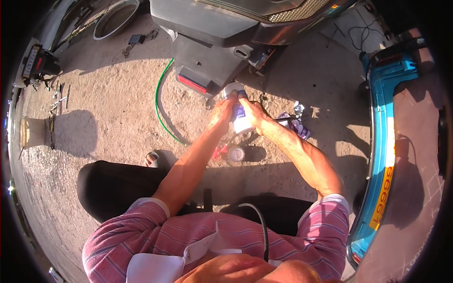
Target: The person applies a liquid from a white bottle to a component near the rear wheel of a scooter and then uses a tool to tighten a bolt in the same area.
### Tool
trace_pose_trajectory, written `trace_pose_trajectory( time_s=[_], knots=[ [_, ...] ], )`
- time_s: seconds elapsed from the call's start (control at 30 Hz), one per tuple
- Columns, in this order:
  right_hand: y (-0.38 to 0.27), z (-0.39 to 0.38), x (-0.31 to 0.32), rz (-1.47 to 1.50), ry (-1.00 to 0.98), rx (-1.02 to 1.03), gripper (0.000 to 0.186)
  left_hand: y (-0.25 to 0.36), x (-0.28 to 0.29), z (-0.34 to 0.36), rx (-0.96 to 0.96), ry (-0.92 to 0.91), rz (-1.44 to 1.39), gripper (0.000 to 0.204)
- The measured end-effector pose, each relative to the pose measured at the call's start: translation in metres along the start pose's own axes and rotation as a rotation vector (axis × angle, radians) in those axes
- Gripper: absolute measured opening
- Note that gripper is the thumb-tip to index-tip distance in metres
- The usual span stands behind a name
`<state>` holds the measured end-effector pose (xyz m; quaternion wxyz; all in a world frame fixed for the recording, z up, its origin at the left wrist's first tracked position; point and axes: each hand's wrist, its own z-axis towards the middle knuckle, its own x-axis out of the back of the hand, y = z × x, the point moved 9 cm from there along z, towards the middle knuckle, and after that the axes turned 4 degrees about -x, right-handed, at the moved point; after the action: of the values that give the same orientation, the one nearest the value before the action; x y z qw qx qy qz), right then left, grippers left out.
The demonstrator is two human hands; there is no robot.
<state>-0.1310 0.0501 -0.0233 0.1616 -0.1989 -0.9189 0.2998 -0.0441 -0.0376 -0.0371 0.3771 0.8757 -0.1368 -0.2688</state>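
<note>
Tools lie toward the left edge of the ground as I view it from here. Next, to the right, the green hose curves from the mudguard to behind the left forearm.

Left hand: closed on the left flank of the bottle, thumb near its far end.

Bottle: held in front of the body, at the mudguard's lower right corner. Its long axis runs fore and aft, far end toward the mudguard and slightly left, near end toward the chest. Contact between far end and mudguard cannot be confirmed. The bottle sits between both palms; neither hand is clearly nearer. The gauge rests below it, on the body side.

Right hand: closed on the right flank, thumb beside the left one. Grip state: both hands clamped on the bottle.

Farther right, the crumpled wrapper lies on the ground near the right forearm. The blue panel bounds the ground's right edge.
</note>
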Motion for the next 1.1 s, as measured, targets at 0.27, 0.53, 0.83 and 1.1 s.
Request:
trace_pose_trajectory(
  time_s=[0.27,0.53,0.83,1.1],
  knots=[
    [-0.013,-0.006,-0.043,0.237,-0.332,-0.022,0.074,0.006,0.006,-0.008,0.101,-0.129,-0.171,0.043],
    [-0.026,-0.059,-0.031,0.146,-0.171,-0.037,0.081,-0.009,-0.007,-0.017,0.209,-0.262,-0.291,0.045],
    [0.003,-0.01,-0.03,0.081,-0.235,-0.05,0.075,-0.023,0.012,0.005,0.13,-0.097,-0.214,0.045],
    [-0.018,-0.051,-0.015,0.047,-0.106,-0.046,0.065,-0.009,0.005,-0.002,0.116,-0.125,-0.126,0.037]
  ],
)
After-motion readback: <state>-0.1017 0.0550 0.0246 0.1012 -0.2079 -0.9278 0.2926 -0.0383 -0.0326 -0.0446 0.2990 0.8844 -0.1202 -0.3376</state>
